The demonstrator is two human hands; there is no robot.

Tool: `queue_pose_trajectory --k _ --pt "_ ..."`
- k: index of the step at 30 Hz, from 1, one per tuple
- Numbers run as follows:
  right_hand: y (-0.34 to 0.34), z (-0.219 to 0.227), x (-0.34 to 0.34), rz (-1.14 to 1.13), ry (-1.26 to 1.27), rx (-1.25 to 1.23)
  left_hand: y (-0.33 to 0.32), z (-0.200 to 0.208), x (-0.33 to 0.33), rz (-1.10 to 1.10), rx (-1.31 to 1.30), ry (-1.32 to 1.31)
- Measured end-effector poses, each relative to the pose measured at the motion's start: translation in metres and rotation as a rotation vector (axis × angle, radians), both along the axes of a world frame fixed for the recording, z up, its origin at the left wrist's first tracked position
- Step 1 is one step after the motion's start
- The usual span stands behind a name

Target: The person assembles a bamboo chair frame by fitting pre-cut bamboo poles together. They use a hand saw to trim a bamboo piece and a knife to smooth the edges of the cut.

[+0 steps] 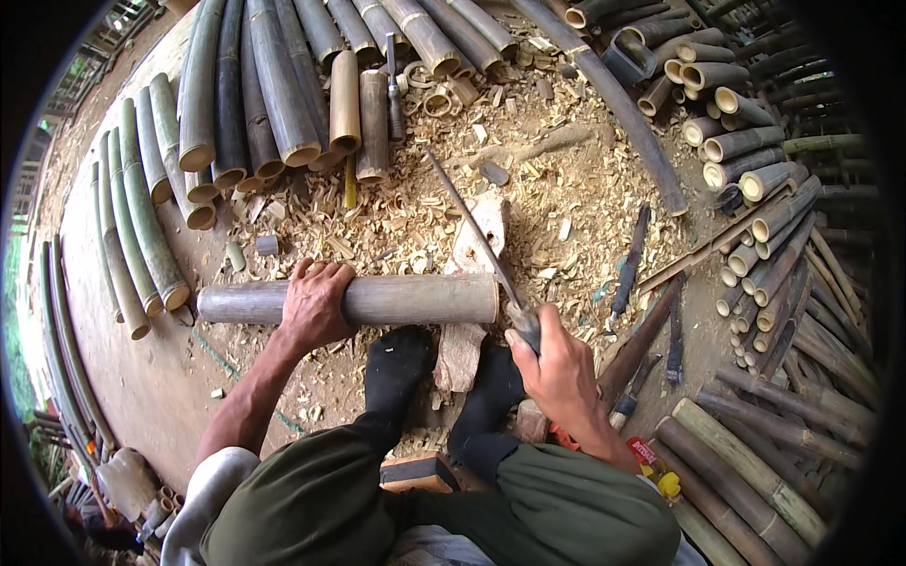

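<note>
A thick grey-brown bamboo tube (pixel 415 300) lies crosswise before me, its right end on a pale wooden block (pixel 461 358) between my feet. My left hand (pixel 319 300) is closed over the tube, left of its middle. In my right hand (pixel 559 370) is the dark handle of a long, narrow, tapering file-like tool (pixel 472 224). Its metal shaft slants up and left past the tube's cut right end; whether it touches the rim I cannot tell. The tool's tip points away from me, over the wood shavings.
Bamboo tubes (pixel 278 85) line the far left, with a chisel (pixel 394 99) beside two short pieces. More bamboo is stacked at the right (pixel 746 141) and near right (pixel 736 472). Shavings (pixel 528 189) cover the ground. Dark blade-like tools (pixel 630 264) lie right of my hand.
</note>
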State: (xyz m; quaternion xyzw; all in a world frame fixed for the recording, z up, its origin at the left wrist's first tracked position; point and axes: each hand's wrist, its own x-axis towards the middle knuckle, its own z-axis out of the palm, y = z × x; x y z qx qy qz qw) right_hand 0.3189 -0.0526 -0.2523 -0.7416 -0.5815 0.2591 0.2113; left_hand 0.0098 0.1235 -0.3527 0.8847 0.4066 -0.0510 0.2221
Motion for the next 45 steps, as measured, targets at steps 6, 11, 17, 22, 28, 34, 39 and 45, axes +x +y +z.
queue_pose_trajectory --k 6,11,17,22,28,34,39,45 --pt "-0.012 -0.069 0.02 -0.04 -0.145 -0.376 -0.004 -0.003 -0.002 0.005 0.043 -0.017" --pt "-0.01 -0.018 0.019 -0.031 -0.01 -0.19 -0.014 -0.01 0.001 0.017 0.2 -0.114" --pt "-0.016 -0.042 0.01 -0.009 0.032 -0.032 -0.026 -0.011 -0.002 0.069 0.298 -0.182" --pt "-0.002 -0.019 0.008 0.053 -0.053 -0.122 -0.027 -0.012 -0.004 0.073 0.306 -0.173" --pt "-0.009 -0.026 0.011 0.057 0.007 0.131 -0.029 -0.016 -0.005 0.07 0.35 -0.213" --pt "0.0 -0.027 0.014 0.023 -0.068 -0.181 -0.03 -0.018 -0.004 0.074 0.358 -0.226" --pt "-0.008 0.003 0.005 0.034 0.113 0.226 -0.031 -0.017 -0.004 0.083 0.371 -0.216" --pt "-0.012 -0.062 0.039 0.011 -0.118 -0.295 -0.035 -0.025 -0.006 0.098 0.428 -0.207"
